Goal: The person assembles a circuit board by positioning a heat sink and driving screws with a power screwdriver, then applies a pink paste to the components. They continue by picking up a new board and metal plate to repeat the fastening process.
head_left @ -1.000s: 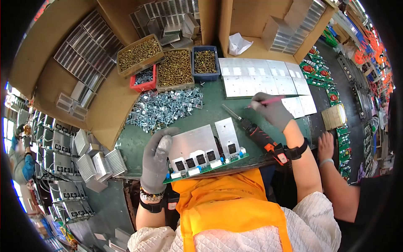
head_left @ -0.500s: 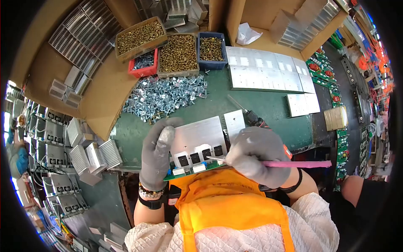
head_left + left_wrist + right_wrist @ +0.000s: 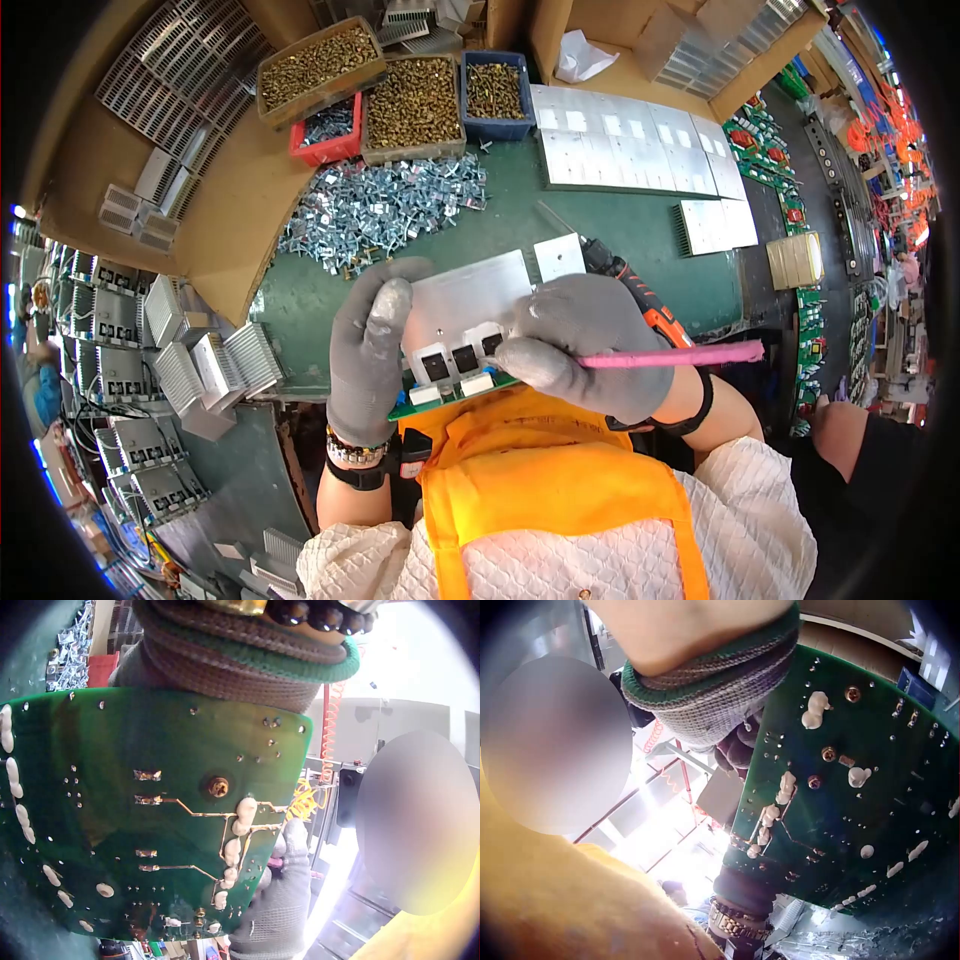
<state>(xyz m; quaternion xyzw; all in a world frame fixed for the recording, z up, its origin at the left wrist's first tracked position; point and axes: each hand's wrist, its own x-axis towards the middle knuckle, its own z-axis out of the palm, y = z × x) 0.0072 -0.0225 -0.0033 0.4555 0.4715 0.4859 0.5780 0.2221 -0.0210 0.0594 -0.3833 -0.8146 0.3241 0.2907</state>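
Observation:
My gloved left hand (image 3: 370,350) grips the left end of a green circuit board (image 3: 112,825), with its thumb on the large silver heat sink (image 3: 468,295) that stands on the board. Black components (image 3: 463,358) sit in a row against that heat sink; a smaller heat sink (image 3: 560,257) rises to the right. My gloved right hand (image 3: 600,345) pinches a thin pink-handled tool (image 3: 690,355), its fingers right at the rightmost visible black component. They hide the tool's tip and the board's right part. In the left wrist view, the underside shows white blobs and a brass screw (image 3: 218,787).
An orange-black power screwdriver (image 3: 640,300) lies beyond the right hand. Loose metal clips (image 3: 385,210) are heaped in front of screw bins (image 3: 412,105). Flat silver heat sinks (image 3: 630,150) stand in rows at the back right; finned ones (image 3: 225,365) lie left. Cardboard boxes (image 3: 230,235) border the bench.
My right hand came from over the bench with the pink-handled tool down to the board, then moved slightly left along the components. The left hand keeps its hold on the board.

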